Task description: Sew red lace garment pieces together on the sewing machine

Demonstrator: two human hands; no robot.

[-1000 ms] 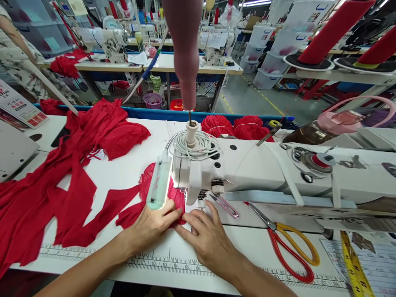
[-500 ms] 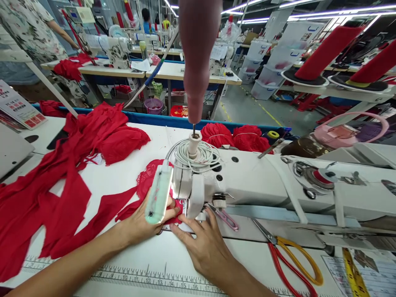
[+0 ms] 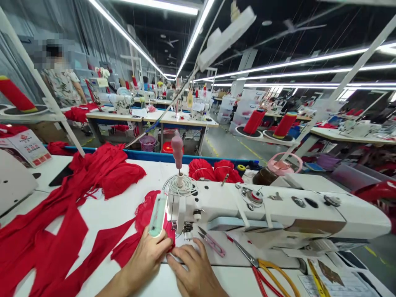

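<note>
While a heap of red cloth (image 3: pixel 108 169) covers the left of the white table (image 3: pixel 99 216), the left hand (image 3: pixel 150 252) rests bent fingers, close together, on a red lace piece (image 3: pixel 144 212) at the sewing machine's (image 3: pixel 216 202) left end; any pinch is unclear. The right hand (image 3: pixel 194 270), fingers apart, reaches its near edge. Beyond lie pink snips (image 3: pixel 215 244), then scissors (image 3: pixel 255 262).

**Inventory of a sewing station, by kind**

Two hands, one left hand (image 3: pixel 151 253) and one right hand (image 3: pixel 194 270), are meeting near one foreground sewing machine (image 3: pixel 222 198). One pair of scissors (image 3: pixel 255 262) and one pair of snips (image 3: pixel 216 246) are lying nearby. Two tied red bundles (image 3: pixel 201 169) are resting behind. One pink-lidded jar (image 3: pixel 262 176) is standing alongside.
</note>
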